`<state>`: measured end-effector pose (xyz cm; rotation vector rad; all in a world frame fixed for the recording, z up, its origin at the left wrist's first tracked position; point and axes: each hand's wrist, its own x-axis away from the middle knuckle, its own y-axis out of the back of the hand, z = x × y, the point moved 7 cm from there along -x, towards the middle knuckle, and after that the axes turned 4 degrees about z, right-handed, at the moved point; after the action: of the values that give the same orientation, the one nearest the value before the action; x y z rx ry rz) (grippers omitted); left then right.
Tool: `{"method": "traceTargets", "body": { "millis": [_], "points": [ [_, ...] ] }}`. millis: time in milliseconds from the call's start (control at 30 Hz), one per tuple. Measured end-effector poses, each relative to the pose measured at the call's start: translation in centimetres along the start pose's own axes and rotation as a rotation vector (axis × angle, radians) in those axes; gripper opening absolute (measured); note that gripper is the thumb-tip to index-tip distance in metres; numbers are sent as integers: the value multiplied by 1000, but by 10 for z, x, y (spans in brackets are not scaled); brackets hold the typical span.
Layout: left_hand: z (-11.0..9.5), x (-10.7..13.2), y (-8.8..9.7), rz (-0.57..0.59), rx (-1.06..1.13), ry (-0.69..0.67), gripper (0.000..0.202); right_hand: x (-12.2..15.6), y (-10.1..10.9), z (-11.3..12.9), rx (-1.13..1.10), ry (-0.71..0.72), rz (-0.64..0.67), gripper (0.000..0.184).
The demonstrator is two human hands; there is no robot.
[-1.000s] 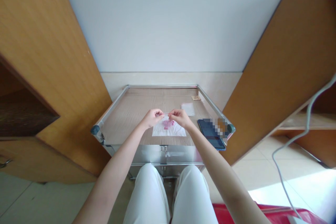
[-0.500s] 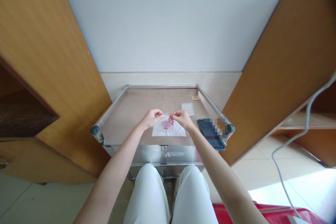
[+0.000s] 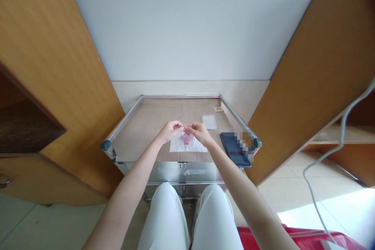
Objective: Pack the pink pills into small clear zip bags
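Observation:
My left hand (image 3: 171,130) and my right hand (image 3: 198,131) are raised just above a steel cart top (image 3: 140,133), fingertips nearly touching. Each hand is closed in a pinch on a thin thread-like strand, too fine to name, that runs between them. Right below the hands a white sheet (image 3: 178,147) lies on the cart, with a small heap of pink pieces (image 3: 187,138) on it.
A dark phone (image 3: 234,149) lies at the cart's right edge. A small clear bag (image 3: 209,121) and a tiny tan tag (image 3: 218,109) sit farther back. Wooden cabinet panels (image 3: 52,86) flank the cart. A white cable (image 3: 328,156) hangs at right.
My hands have drawn closer together, so the strand between them is shorter. The right hand has shifted slightly to the left.

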<state>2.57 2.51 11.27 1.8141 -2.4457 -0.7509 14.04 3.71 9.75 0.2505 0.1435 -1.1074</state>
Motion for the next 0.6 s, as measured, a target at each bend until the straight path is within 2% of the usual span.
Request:
{"method": "traceTargets", "body": {
  "millis": [600],
  "points": [
    [14, 3, 14, -35, 8, 73, 24, 2, 16, -7, -26, -30, -60, 33]
  ]
}}
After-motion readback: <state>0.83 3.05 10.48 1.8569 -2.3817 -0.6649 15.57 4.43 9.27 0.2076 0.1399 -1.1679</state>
